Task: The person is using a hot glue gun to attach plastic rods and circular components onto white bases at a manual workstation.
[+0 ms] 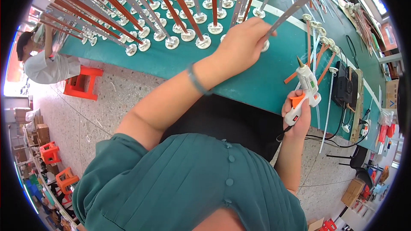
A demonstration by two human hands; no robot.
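Observation:
My left hand [240, 46] reaches over the green table and is closed around a grey LED strip [302, 3], which slants up to the right. A white round base [265, 45] shows just under that hand; whether the strip is joined to it is hidden. In my right hand [303, 122] is a white glue gun [307, 81] with an orange trigger, its nozzle pointing up. Many brown and grey strips [182, 6] stand upright on white round bases [203, 42] beyond and left of my left hand.
Loose strips with round ends [324, 41] lie right of the glue gun, near a black box [343, 84] and cables. A green table [252, 83] spans the front. Another person [45, 66] sits at the far left by a red stool [87, 81].

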